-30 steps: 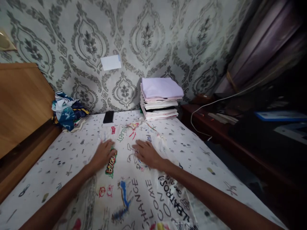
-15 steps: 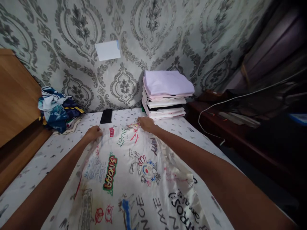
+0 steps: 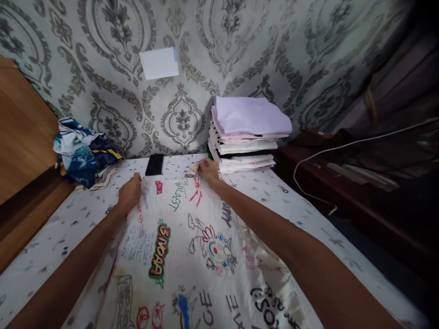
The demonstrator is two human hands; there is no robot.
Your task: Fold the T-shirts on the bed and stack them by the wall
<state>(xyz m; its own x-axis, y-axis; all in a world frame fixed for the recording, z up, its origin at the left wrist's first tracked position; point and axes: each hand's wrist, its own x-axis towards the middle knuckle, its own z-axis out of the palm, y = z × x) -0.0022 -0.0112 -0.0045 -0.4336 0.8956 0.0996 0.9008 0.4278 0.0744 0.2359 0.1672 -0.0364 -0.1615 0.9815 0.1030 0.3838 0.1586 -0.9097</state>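
A white cloth [image 3: 181, 219] covered in coloured lettering and doodles lies spread over the bed, running from its far edge down past the bottom of the view. My left hand [image 3: 130, 194] is closed on the cloth's far left corner, thumb and fingers pinched together. At the far right corner, my right hand [image 3: 209, 170] pinches the fabric and holds a small flap of it slightly raised. This hand is right beside a stack of folded clothes [image 3: 252, 116] with a lilac piece on top. Wrinkles run along the cloth's right side, partly hidden under my right forearm.
A black phone [image 3: 154, 164] lies beyond the cloth. Crumpled blue and white clothes [image 3: 84, 153] are heaped at the left by a wooden panel [image 3: 25, 132]. A white cable [image 3: 302, 187] hangs at the right over dark red furniture [image 3: 318, 183]. Patterned wallpaper closes off the back.
My right hand has moved slightly away from me, drawing its corner of the cloth up and out. My left hand has turned a little and keeps its pinch. The view has shifted slightly.
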